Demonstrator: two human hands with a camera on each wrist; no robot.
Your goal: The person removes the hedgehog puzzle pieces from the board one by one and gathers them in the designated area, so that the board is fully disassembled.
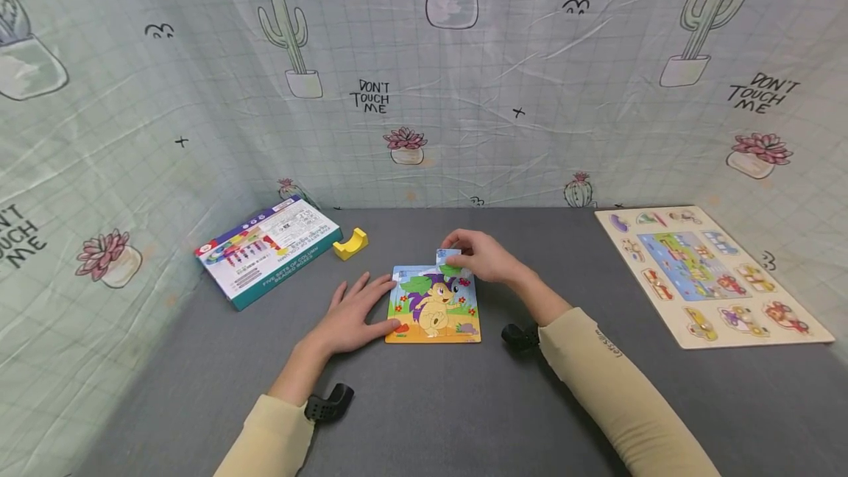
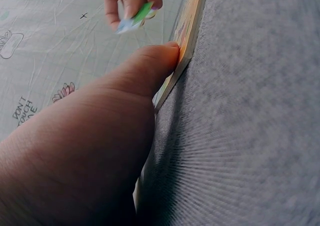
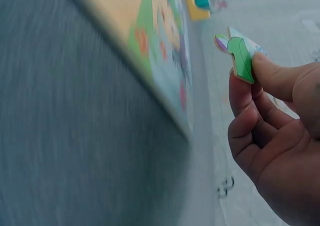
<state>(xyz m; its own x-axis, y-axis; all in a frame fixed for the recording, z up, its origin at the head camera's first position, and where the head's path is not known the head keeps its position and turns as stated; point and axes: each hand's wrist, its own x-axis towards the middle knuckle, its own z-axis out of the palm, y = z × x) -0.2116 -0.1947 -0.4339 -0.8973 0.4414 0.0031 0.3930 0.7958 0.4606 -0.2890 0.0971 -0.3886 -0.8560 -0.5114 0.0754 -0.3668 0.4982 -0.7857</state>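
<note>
Right grip: your right hand (image 1: 486, 255) pinches one puzzle piece (image 3: 242, 58) between thumb and fingers.
Piece's place: raised just above the hedgehog puzzle (image 1: 433, 311), over its far edge, right of the middle.
Piece's direction: in the head view its long axis seems to run away from you, pale-blue end far, green leaf end near; your thumb hides part of it.
Puzzle's direction: face up on the counter (image 1: 424, 418), hedgehog's head away from you, feet towards you; nearly square, so you get no clear long axis.
Left grip: your left hand (image 1: 347, 319) lies with fingers spread at the puzzle's left side, thumb touching near its front corner.
Count in hand: one piece.
Count on the counter: one hedgehog puzzle, one yellow curved block (image 1: 351, 245), one toy box (image 1: 271, 249) to your left, one wooden picture board (image 1: 670, 309) to your right.
Box's direction: long axis slanting, far end towards your right.
</note>
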